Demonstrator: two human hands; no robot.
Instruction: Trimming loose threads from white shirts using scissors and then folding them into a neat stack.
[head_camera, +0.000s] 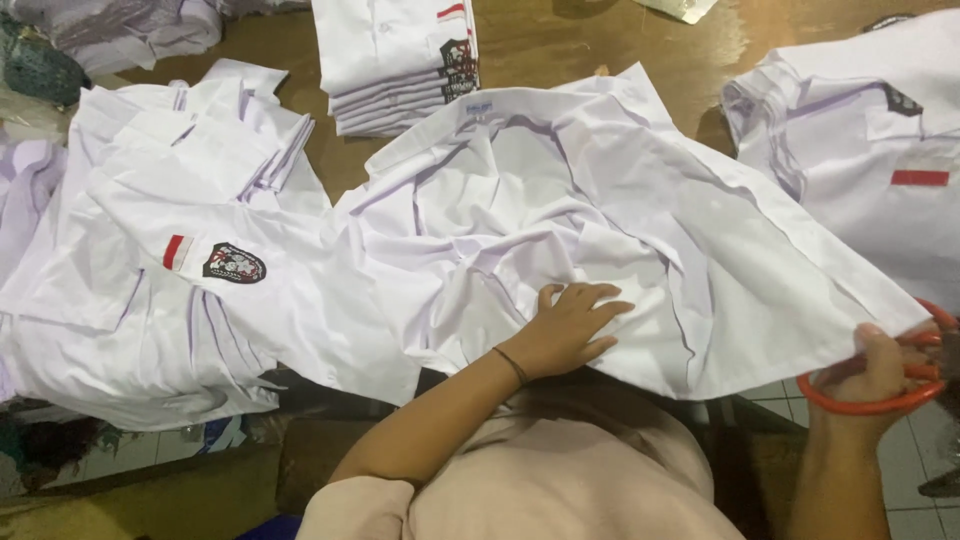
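- Spread nearest the wearer, the white shirt (560, 210) lies open and crumpled on the wooden worktop (560, 45), collar toward 12 o'clock.
- Judged light, soft and limp; it should handle best gripped at hems or seams.
- Left hand (568, 330) rests flat on the cloth, fingers spread, gripping nothing.
- Right hand (875, 365), at 4 o'clock, pinches the shirt's corner while clenched through orange-handled scissors (905, 400).
- Folded shirt stack (400, 60) sits at 11 o'clock.
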